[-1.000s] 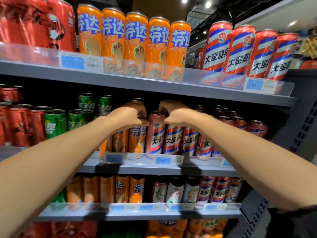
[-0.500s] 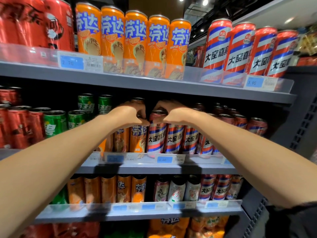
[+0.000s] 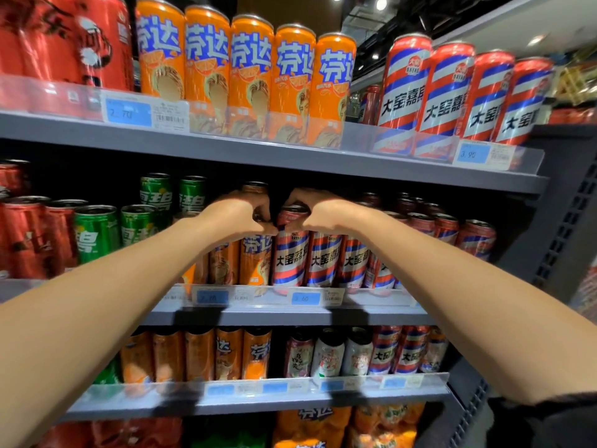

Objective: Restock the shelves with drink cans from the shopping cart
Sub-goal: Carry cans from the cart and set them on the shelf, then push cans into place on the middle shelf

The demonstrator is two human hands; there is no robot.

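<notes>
Step in hand, by the look of it: seating a red-white-blue striped can (image 3: 289,250) at front of its row on the middle shelf (image 3: 290,315), just right of the orange can (image 3: 255,263) row.

How to do it well:
- Keep can upright, push straight back till base sits flat behind the clear front rail (image 3: 323,294); label facing out.
- Watch neighbours: striped cans to the R touching, orange one to the L touching or nearly so. Sideways nudge could topple either, so move w/ both hands evenly.
- Let go only once can stands on its own; lift fingers up and clear of the rim, don't drag it fwd.
- Upper shelf (image 3: 258,156) close overhead, so keep knuckles low.

Grip:
- Left hand (image 3: 235,218): fingers curled tight, tips at the L side of the striped can's top rim; also lying over top of the orange can. Appears to pinch the rim, though exact contact partly hidden.
- Right hand (image 3: 323,213): fingers curled down over the R side of same rim, thumb side toward the can. Closed on it, not spread.

Shopping cart: not in view. Top shelf and lower shelf (image 3: 258,405) stocked w/ same brands.
</notes>
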